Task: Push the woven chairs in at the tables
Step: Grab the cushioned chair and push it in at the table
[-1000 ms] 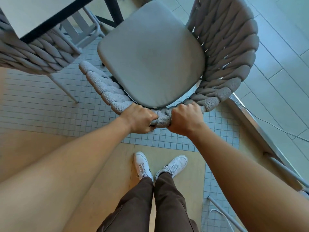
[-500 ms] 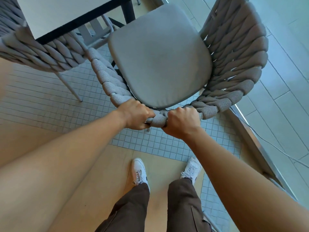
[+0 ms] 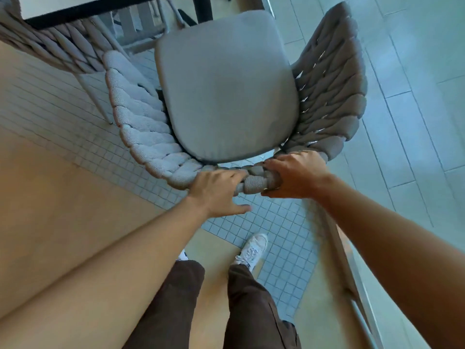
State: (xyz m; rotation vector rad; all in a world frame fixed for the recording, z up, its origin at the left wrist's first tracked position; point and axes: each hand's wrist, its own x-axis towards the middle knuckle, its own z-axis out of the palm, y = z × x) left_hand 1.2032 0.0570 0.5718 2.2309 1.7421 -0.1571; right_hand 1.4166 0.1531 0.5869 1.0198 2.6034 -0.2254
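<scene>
A grey woven chair (image 3: 141, 122) with a flat grey seat cushion (image 3: 226, 89) stands below me, its front facing the table (image 3: 75, 8) at the top left. My right hand (image 3: 294, 175) is wrapped around the top of the chair's woven backrest. My left hand (image 3: 216, 192) lies on the backrest just to the left, fingers loosened and spread, thumb hanging free underneath. The cushion's front edge sits near the dark table leg (image 3: 202, 8).
A second woven chair (image 3: 57, 46) is tucked under the table at the top left, nearly touching this chair's left armrest. A metal floor rail (image 3: 352, 285) runs along the right. My feet (image 3: 251, 250) stand on small tiles behind the chair.
The chair has slid forward toward the table and turned a little. My left hand has loosened from a closed grip to spread fingers. I have stepped forward.
</scene>
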